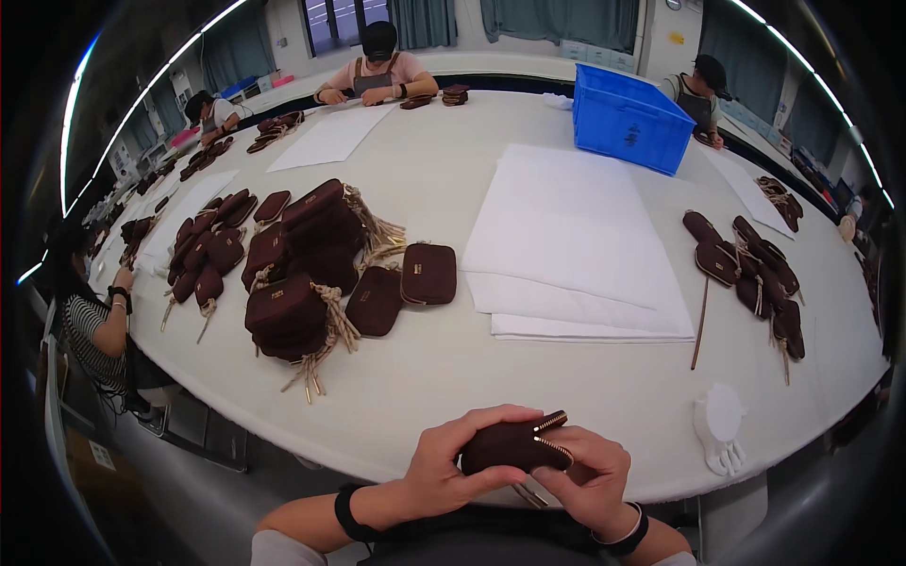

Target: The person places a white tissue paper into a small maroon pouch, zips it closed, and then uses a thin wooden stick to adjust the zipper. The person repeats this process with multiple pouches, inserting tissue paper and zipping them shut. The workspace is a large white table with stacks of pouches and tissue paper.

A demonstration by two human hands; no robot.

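Note:
A small dark brown zip pouch [500, 447] is held over the table's near edge. My left hand [442, 464] wraps round its left side, fingers over the top and thumb along the lower edge. At the pouch's right end the gold-toothed zipper is partly undone and the mouth gapes. My right hand [596, 472] grips that end, thumb below and the other fingers at the opening; some fingertips are hidden there. Metal-tipped cord ends [530, 496] hang below the pouch, between my hands.
Stacked brown pouches [311, 236] with beige cords stand left of centre. White sheets [576, 236] lie mid-table, with a blue crate [630, 123] behind. More pouches [755, 269] and a white hand-shaped object [721, 429] are at right. Several people work around the table [425, 363].

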